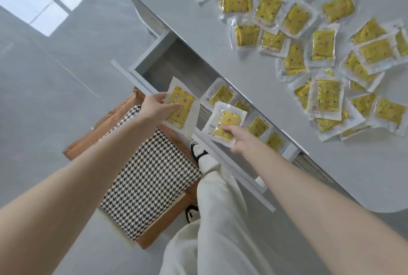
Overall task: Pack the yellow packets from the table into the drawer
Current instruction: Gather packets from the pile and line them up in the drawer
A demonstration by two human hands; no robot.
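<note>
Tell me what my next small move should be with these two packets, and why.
Probably lower both into the drawer and let go. The left hand holds a packet over its bare end; the right hand holds a second packet above the packets already inside. Many loose packets wait on the table.

— What colours are you looking at up there?
— You're seeing yellow packets (324, 95), speckled with small dark motifs in whitish clear wrappers, lying on a pale grey tabletop (198, 20).
— And lower down?
— The drawer (176, 60) is showing pale grey, a black-and-white houndstooth cushion (150, 177) is covering a tan seat (92, 133), and you're wearing off-white trousers (220, 208).
</note>
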